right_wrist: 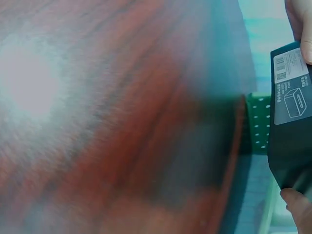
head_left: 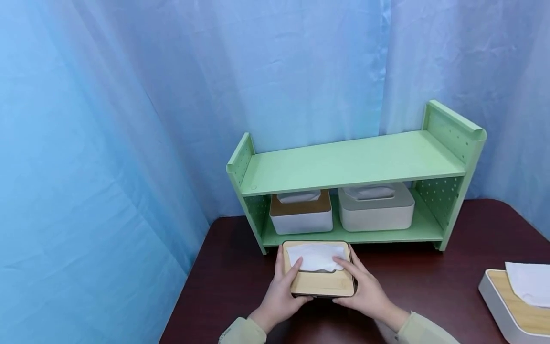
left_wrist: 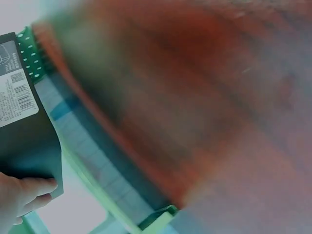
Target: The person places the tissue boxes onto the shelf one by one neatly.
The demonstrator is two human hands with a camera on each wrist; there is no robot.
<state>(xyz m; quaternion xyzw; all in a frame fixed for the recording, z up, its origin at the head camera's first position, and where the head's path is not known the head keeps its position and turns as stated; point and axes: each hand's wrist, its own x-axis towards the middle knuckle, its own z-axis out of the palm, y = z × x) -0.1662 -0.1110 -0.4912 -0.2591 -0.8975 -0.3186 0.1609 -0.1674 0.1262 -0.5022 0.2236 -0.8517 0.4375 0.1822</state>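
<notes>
Grips a tissue box from both sides, with left hand and right hand facing each other across it. Lays one digit of each hand on the pale wood lid, sets others along the sides and at the near edge, clasping the dark body between. Holds it over the dark red table, in front of the green shelf, with a white tissue lying across the slot. Turns a black face toward both wrist views, bearing a label with a barcode and a line drawing of a box (print too fine to read). On the lower tier, bears a brown-lidded box to the left and, just beside it, a grey-lidded box to the right, both with tissue showing on top. At the right edge of the head view, well apart from both hands, shows a white box with a wood lid, cut off by the frame and partly covered by tissue.
</notes>
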